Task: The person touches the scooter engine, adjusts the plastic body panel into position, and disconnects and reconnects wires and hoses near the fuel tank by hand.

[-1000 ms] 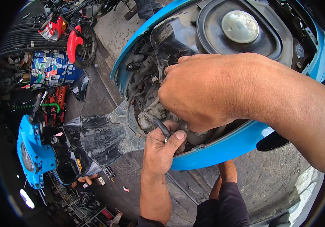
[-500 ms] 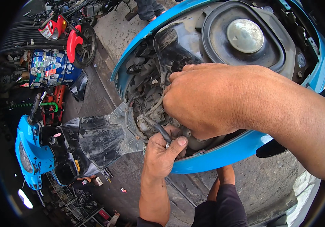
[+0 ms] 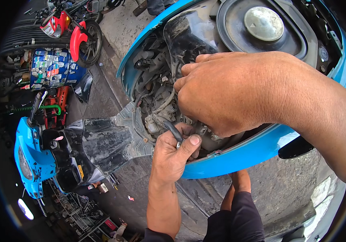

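My left hand (image 3: 172, 155) is closed around the end of a black rubber hose (image 3: 170, 128), with the thumb lying along it and a small metal piece by the thumb. Over the open body of a light-blue scooter (image 3: 237, 159), my right hand (image 3: 221, 90) is curled with its knuckles up. Its fingertips reach down among the engine parts, and whatever they grip is hidden under the hand. A thin grey-brown hose (image 3: 165, 103) runs down between the two hands. Dusty cables and engine parts (image 3: 157, 86) fill the opening on the left.
A silver round cap (image 3: 263, 23) sits in a black rubber surround behind my right hand, next to a shiny black tank (image 3: 191, 34). The scooter's handlebar cover (image 3: 32, 155) is at far left. Beyond stand a blue drum (image 3: 54, 68) and a red-fendered motorcycle (image 3: 78, 40).
The whole view has shifted slightly, with the scooter sitting higher in the picture. My left hand keeps its hold on the hose. A little more of the metal fittings shows below my right hand.
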### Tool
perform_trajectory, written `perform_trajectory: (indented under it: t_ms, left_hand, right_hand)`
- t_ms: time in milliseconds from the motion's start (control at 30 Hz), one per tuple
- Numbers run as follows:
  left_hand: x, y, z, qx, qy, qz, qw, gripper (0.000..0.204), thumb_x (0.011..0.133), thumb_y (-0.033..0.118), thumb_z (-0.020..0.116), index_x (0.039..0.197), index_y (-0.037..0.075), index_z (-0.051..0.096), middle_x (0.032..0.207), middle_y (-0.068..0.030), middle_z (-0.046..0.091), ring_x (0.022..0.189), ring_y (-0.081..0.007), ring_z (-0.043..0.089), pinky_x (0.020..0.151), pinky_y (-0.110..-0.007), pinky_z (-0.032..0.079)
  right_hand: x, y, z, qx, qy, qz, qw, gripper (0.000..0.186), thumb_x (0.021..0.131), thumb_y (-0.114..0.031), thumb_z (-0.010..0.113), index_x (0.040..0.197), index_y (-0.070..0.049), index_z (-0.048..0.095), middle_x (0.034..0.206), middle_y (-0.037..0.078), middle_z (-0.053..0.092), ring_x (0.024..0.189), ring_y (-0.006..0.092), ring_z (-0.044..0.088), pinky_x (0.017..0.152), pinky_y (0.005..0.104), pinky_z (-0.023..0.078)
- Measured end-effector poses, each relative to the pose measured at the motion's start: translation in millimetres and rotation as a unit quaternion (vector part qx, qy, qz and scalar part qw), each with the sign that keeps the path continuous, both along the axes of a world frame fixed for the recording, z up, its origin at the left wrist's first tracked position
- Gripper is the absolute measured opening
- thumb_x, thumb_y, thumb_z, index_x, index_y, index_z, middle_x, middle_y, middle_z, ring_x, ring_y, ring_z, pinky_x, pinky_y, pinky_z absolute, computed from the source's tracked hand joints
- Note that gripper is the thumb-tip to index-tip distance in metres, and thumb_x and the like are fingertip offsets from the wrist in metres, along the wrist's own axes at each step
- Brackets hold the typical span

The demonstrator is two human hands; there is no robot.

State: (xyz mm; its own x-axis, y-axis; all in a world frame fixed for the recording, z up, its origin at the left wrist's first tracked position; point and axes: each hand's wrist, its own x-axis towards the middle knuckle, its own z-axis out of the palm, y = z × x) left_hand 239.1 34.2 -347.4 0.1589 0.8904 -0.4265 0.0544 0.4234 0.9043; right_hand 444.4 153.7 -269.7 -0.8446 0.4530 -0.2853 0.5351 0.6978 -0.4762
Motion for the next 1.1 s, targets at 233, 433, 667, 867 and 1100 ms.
perform_trajectory:
  t_ms: [233, 433, 667, 867, 1100]
  left_hand:
    - [2, 1, 5, -0.013, 0.016, -0.001, 1.000, 0.037, 0.097, 0.034, 0.077, 0.092, 0.000, 0.065, 0.067, 0.0005, 0.059, 0.059, -0.0070, 0.050, 0.053, -0.024, 0.038]
    - [1, 0, 4, -0.002, 0.017, 0.002, 1.000, 0.037, 0.096, 0.035, 0.078, 0.092, 0.000, 0.065, 0.066, 0.0009, 0.058, 0.059, -0.0067, 0.049, 0.053, -0.024, 0.038]
    - [3, 1, 5, -0.009, 0.021, 0.005, 1.000, 0.034, 0.097, 0.032, 0.077, 0.093, 0.000, 0.065, 0.067, 0.0013, 0.058, 0.060, -0.0064, 0.049, 0.054, -0.024, 0.038]
    - [2, 1, 6, -0.006, 0.028, -0.002, 1.000, 0.033, 0.098, 0.031, 0.076, 0.094, 0.000, 0.065, 0.068, 0.0013, 0.058, 0.060, -0.0065, 0.050, 0.055, -0.024, 0.040]
    - [3, 0, 5, -0.007, 0.027, -0.001, 1.000, 0.032, 0.098, 0.030, 0.076, 0.093, 0.000, 0.065, 0.068, 0.0010, 0.060, 0.061, -0.0068, 0.053, 0.056, -0.023, 0.042]
  right_hand:
    - [-16, 1, -1, -0.014, -0.104, 0.026, 0.994, 0.025, 0.090, -0.015, 0.073, 0.113, -0.008, 0.079, 0.130, 0.010, 0.070, 0.134, 0.0257, 0.060, 0.121, 0.0452, 0.041]
    - [-17, 2, 0, 0.003, -0.121, 0.042, 0.992, 0.024, 0.090, -0.019, 0.075, 0.111, -0.008, 0.079, 0.127, 0.009, 0.071, 0.132, 0.0252, 0.061, 0.121, 0.0455, 0.042]
    - [-17, 3, -2, 0.011, -0.136, 0.044, 0.990, 0.023, 0.091, -0.025, 0.077, 0.108, -0.010, 0.079, 0.123, 0.007, 0.072, 0.130, 0.0238, 0.062, 0.121, 0.0447, 0.042]
    - [-16, 4, -3, 0.015, -0.116, 0.025, 0.993, 0.024, 0.090, -0.027, 0.079, 0.108, -0.011, 0.079, 0.122, 0.006, 0.072, 0.129, 0.0222, 0.062, 0.119, 0.0439, 0.044]
    - [-15, 3, -3, -0.012, -0.098, 0.015, 0.995, 0.023, 0.088, -0.020, 0.078, 0.104, -0.005, 0.079, 0.118, 0.009, 0.073, 0.127, 0.0247, 0.063, 0.119, 0.0450, 0.044]
